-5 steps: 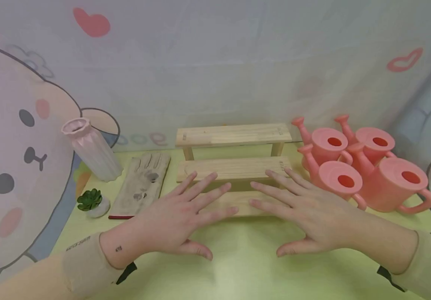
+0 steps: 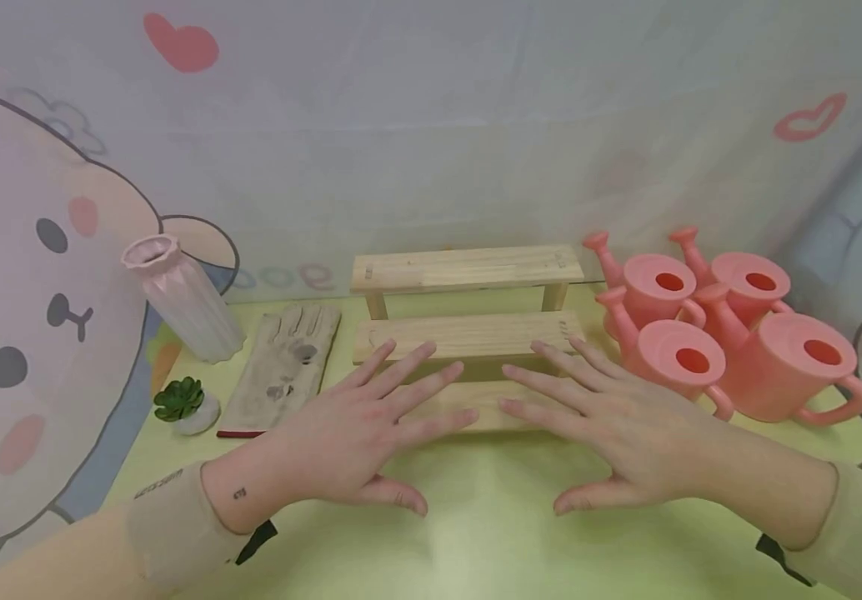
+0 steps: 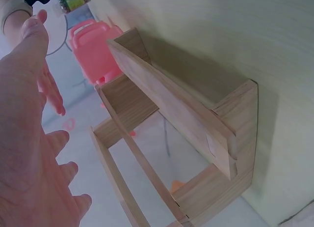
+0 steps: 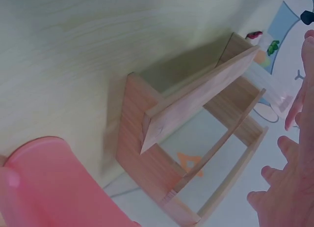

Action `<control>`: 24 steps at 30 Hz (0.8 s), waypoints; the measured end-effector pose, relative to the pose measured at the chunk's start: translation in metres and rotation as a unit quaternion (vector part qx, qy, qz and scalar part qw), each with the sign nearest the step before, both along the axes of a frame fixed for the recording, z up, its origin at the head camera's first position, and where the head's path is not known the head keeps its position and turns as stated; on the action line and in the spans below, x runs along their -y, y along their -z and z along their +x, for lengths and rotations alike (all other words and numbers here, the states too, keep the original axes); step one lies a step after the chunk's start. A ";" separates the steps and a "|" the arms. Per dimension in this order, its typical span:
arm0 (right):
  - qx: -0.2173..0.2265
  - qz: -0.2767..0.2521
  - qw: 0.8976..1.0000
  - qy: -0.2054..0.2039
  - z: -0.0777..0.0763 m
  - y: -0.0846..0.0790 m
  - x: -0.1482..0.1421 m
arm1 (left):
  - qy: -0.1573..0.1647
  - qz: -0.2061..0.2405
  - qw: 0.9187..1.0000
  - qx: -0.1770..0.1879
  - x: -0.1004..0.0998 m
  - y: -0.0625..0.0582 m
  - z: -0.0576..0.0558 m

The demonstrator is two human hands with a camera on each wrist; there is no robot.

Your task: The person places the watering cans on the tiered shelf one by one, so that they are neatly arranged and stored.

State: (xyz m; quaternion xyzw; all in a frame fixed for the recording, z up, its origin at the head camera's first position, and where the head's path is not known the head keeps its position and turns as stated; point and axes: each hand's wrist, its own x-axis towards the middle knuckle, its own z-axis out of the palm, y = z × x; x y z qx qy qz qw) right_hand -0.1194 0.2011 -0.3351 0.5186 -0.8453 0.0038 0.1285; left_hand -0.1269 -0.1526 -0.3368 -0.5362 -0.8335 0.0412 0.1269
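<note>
Both hands reach forward with palms down and fingers spread, holding nothing. My left hand [image 2: 359, 429] is over the left part of a three-step wooden stand [image 2: 468, 268], overlapping its lowest step in the head view. Mirroring it, my right hand [image 2: 629, 429] hovers at the stand's right part, thumb pointing inward. Both wrist views show the fingers apart from the wood: the stand [image 3: 171, 99] in the left one, and the same stand [image 4: 142, 119] in the right one. Part of the lowest step is hidden behind the fingers.
Several pink watering cans [image 2: 674, 354] stand together at the right. On the left are a ribbed pale vase [image 2: 194, 304], a flat grey work glove [image 2: 281, 367] with a red cuff edge and a small potted succulent [image 2: 182, 402]. A printed cloth [image 2: 431, 125] hangs behind the table.
</note>
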 end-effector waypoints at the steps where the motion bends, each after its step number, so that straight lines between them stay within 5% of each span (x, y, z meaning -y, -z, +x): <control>1: 0.000 -0.002 1.000 0.000 0.000 0.000 0.000 | 0.001 0.000 1.000 -0.001 0.000 0.000 0.000; 14: 0.000 -0.045 0.999 0.007 0.005 0.004 0.001 | -0.002 0.010 1.000 0.001 -0.002 -0.001 0.001; 20: -0.044 -0.092 0.990 0.101 0.004 -0.005 -0.019 | -0.068 0.063 0.995 0.031 0.004 0.004 0.000; 24: -0.061 -0.141 0.969 0.192 0.000 -0.018 -0.060 | -0.119 0.173 0.976 0.053 0.011 0.017 -0.004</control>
